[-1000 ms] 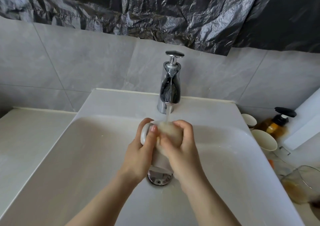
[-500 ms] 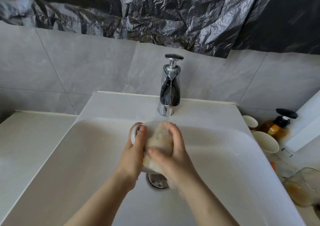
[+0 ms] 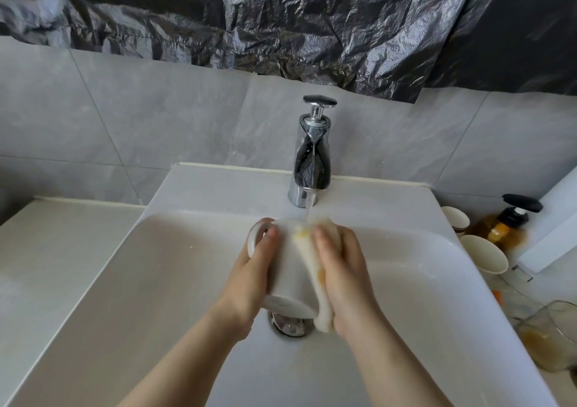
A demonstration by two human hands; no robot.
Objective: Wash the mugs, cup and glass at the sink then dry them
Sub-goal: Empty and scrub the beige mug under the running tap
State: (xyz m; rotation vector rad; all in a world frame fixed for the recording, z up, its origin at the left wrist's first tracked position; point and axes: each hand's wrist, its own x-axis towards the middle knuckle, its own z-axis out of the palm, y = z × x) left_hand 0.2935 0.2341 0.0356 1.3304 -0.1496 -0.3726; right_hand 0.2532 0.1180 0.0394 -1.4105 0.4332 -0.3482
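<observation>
A white mug (image 3: 288, 277) lies tilted over the drain of the white sink (image 3: 437, 328), its base toward me and its handle up at the left. My left hand (image 3: 253, 285) grips its left side, one finger by the handle. My right hand (image 3: 345, 277) presses a soapy yellowish sponge (image 3: 315, 269) against the mug's right side. Water runs from the chrome tap (image 3: 312, 163) onto the sponge and mug. Right of the basin stand a small cup (image 3: 455, 220), a larger cream cup (image 3: 483, 254) and a glass (image 3: 551, 334) with brownish residue.
A brown soap bottle (image 3: 504, 227) with a black pump stands behind the cups, beside a white box (image 3: 552, 238). A flat white counter (image 3: 53, 250) extends left of the basin. Grey tiles and black plastic sheeting cover the wall behind.
The mug has turned, so its handle and white side now show at the left. My right hand with the sponge has slid from the mug's top to its right side.
</observation>
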